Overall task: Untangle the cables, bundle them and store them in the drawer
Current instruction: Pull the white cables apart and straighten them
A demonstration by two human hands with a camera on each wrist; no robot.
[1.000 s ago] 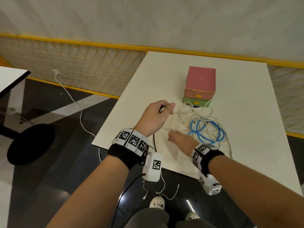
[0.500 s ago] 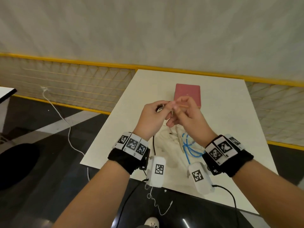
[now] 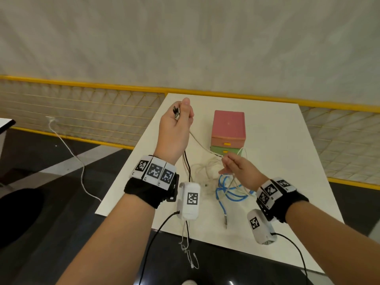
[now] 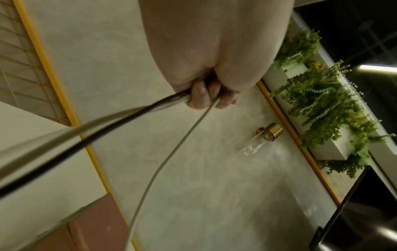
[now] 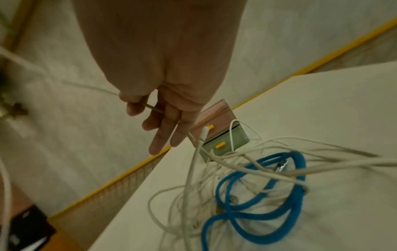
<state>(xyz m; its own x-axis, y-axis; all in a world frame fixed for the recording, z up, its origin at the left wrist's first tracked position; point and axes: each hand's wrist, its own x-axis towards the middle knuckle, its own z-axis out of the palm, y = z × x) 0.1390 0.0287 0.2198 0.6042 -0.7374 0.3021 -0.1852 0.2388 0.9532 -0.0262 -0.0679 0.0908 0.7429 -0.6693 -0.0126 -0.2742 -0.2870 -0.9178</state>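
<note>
The left hand (image 3: 176,130) was raised above the table (image 3: 287,128) and its fingers were curled around the plug ends of two cables, a black cable (image 3: 188,167) and a white cable (image 3: 202,146), which ran down from the fist. The right hand (image 3: 239,168) was lower, just in front of the small drawer box (image 3: 228,132), and it pinched the same white cable between thumb and forefinger, while its other fingers (image 5: 163,135) were stretched out loosely. Below the right hand, the tangled heap of white cables (image 5: 193,195) lay on the table together with a blue cable (image 5: 253,195), whose loops crossed over the white ones. Both drawers of the box looked closed, so I judged that the task was at an early stage, at the pulling out of one cable from the heap. To do this step well, the right hand should let the white cable slide through a light pinch while the left hand lifts slowly, so that any knot is felt before it becomes tight. If the heap begins to rise with the cable, it is better to stop and loosen the crossing loop by hand, because a strong pull could drag the blue cable or push the box.
</note>
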